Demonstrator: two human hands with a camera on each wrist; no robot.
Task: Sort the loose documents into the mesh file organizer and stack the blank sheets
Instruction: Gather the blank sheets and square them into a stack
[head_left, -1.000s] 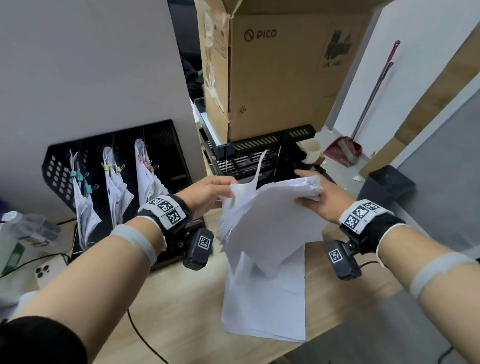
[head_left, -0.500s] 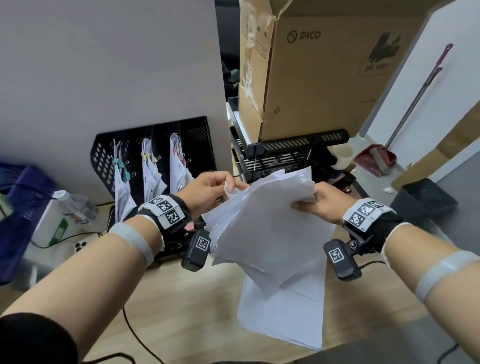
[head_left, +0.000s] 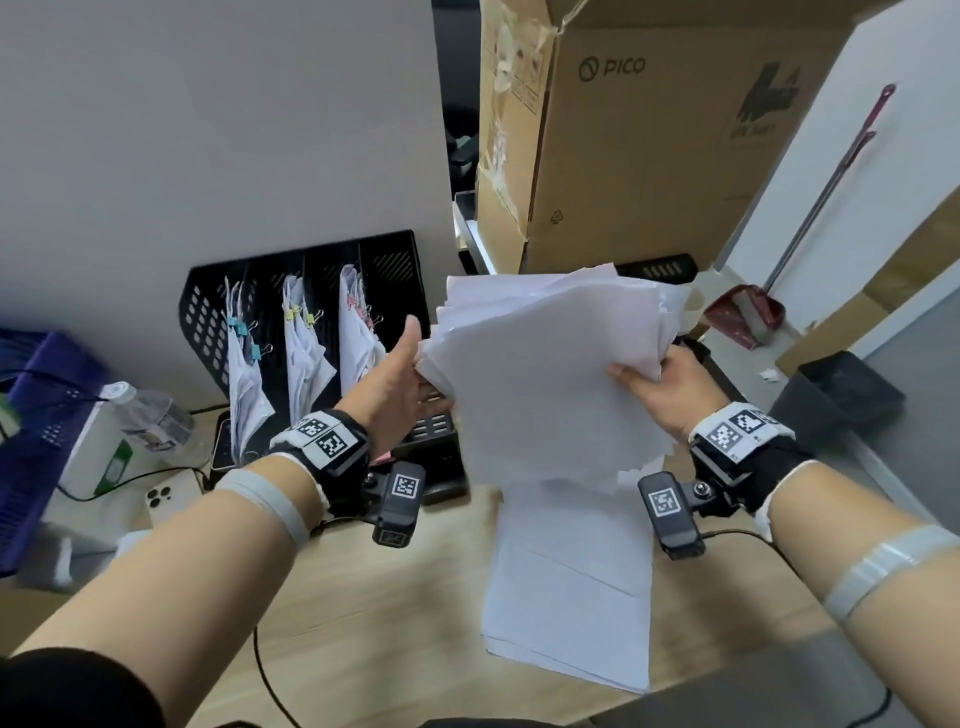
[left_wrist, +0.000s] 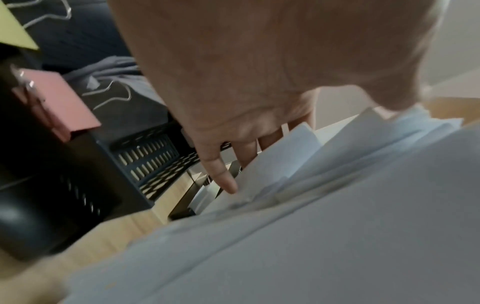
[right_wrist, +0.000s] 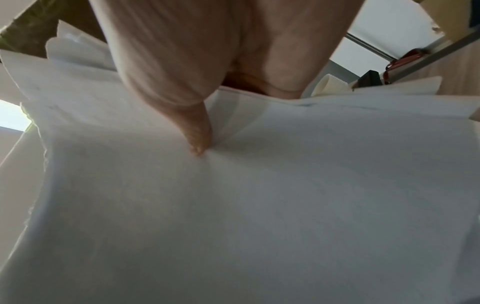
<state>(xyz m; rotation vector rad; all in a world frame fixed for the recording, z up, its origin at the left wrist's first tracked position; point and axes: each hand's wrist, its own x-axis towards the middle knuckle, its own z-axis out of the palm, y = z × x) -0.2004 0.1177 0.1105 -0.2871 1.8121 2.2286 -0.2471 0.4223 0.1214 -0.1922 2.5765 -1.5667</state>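
I hold a loose bundle of blank white sheets (head_left: 545, 384) in the air over the wooden desk (head_left: 389, 623). My right hand (head_left: 660, 389) grips its right side, with the thumb (right_wrist: 197, 133) pressed on top and the fingers underneath. My left hand (head_left: 402, 379) lies flat against the bundle's left edge, thumb up, and its straight fingers (left_wrist: 228, 181) touch the sheet edges (left_wrist: 298, 154). A second stack of blank sheets (head_left: 571, 597) lies on the desk below. At the back left stands the black mesh file organizer (head_left: 208, 312), which holds three sets of clipped papers.
A large cardboard box (head_left: 649, 156) sits on a black tray rack behind the bundle. A water bottle (head_left: 150, 415), a phone (head_left: 171, 499) and a blue basket (head_left: 31, 441) are at the left. A cable (head_left: 270, 680) crosses the desk front. A dustpan (head_left: 748, 312) and a black bin (head_left: 852, 395) stand on the floor at the right.
The bundle has risen and its sheets have drawn together. My left hand has stopped pinching the top corner and now lies flat against the left edge. The right hand keeps its grip.
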